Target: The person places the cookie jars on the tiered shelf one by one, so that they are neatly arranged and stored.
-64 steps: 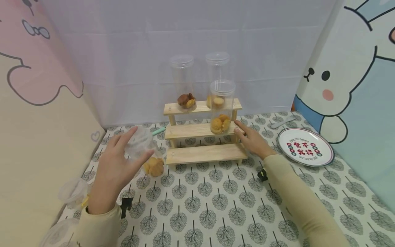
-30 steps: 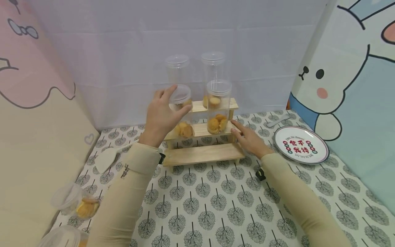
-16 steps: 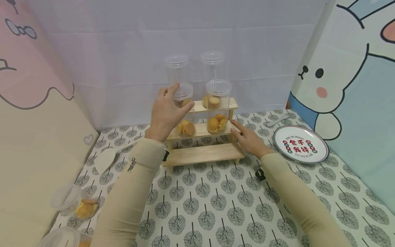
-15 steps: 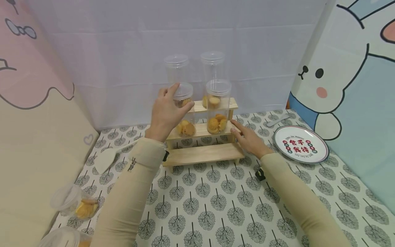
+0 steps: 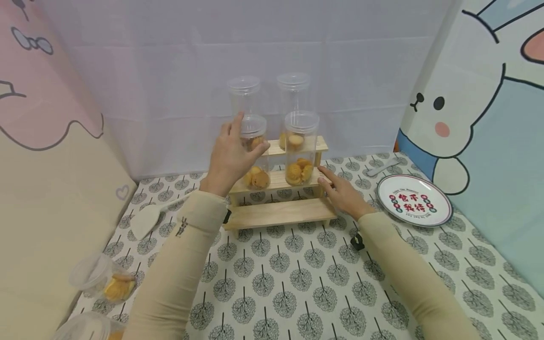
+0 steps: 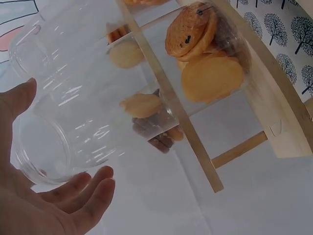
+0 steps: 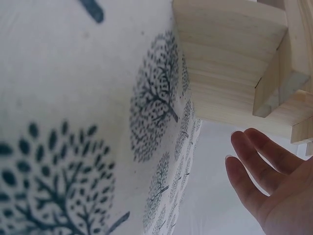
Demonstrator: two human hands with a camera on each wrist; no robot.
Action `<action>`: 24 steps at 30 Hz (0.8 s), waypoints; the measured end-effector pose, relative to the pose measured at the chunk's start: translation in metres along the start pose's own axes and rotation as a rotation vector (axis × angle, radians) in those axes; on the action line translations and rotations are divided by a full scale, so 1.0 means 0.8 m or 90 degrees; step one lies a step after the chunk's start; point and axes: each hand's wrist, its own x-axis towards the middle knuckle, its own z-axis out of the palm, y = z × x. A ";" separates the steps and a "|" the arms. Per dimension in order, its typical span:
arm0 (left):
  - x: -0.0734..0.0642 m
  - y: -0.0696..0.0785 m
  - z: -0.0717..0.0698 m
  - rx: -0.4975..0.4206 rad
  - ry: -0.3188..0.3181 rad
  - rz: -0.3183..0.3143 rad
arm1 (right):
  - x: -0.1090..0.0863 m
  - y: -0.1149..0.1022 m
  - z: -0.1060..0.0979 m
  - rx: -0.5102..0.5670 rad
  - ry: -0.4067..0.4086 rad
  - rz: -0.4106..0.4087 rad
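My left hand (image 5: 231,156) is spread around the upper part of a clear jar (image 5: 261,158) of cookies, thumb and fingers apart beside its lid. That jar stands upright on the middle tier of the wooden stepped rack (image 5: 280,213). In the left wrist view, the fingers of my left hand (image 6: 44,196) look loosely bent next to the lid (image 6: 44,149). To the right on the same tier is another cookie jar (image 5: 301,153). My right hand (image 5: 345,192) lies at the rack's right end with extended fingers; whether they touch the wood is unclear.
Two taller-standing jars, left (image 5: 244,97) and right (image 5: 294,97), occupy the top tier. A printed plate (image 5: 414,217) and a pale utensil (image 5: 382,167) lie right. On the left are a white spatula (image 5: 146,219), a tipped cookie jar (image 5: 104,278) and another container (image 5: 87,328).
My left hand has carried the jar from left of the rack onto its middle tier. Lately its thumb and fingers have spread slightly. The right hand stays at the rack's end.
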 end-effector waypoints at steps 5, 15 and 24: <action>-0.017 -0.007 -0.012 0.018 -0.015 -0.017 | 0.002 -0.002 0.002 0.007 0.006 -0.002; -0.102 -0.020 -0.071 0.115 -0.047 0.032 | 0.004 0.000 -0.003 -0.001 0.001 0.010; -0.187 -0.017 -0.114 0.130 -0.100 0.021 | 0.006 -0.003 -0.006 0.001 -0.003 0.010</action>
